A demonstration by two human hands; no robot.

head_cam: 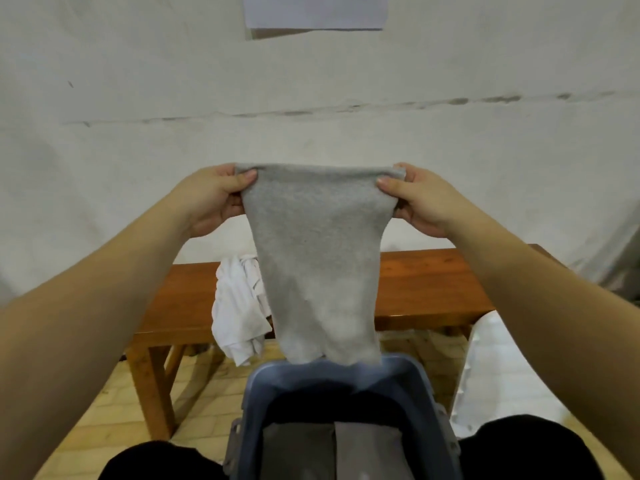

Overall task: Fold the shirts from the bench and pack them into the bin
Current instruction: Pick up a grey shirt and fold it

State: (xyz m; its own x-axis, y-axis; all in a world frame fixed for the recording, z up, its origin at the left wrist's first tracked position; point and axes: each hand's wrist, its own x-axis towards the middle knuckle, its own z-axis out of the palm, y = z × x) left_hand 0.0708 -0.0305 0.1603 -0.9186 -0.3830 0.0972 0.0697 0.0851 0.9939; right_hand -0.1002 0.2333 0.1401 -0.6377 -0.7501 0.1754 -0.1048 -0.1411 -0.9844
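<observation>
A light grey shirt [317, 265] hangs in the air in front of me, held up by its top edge. My left hand [213, 199] pinches its upper left corner and my right hand [417, 200] pinches its upper right corner. The shirt's lower end dangles just over the far rim of the blue-grey bin [415, 379], which stands between my knees. Inside the bin lie two folded grey garments [367, 452] side by side. A crumpled white shirt [237, 306] lies on the wooden bench [426, 282] and droops over its front edge.
The bench stands against a pale wall [311, 98]. A white sheet or bag [495, 368] lies on the tiled floor [114, 407] to the right of the bin. My dark-clad knees [156, 462] flank the bin at the bottom.
</observation>
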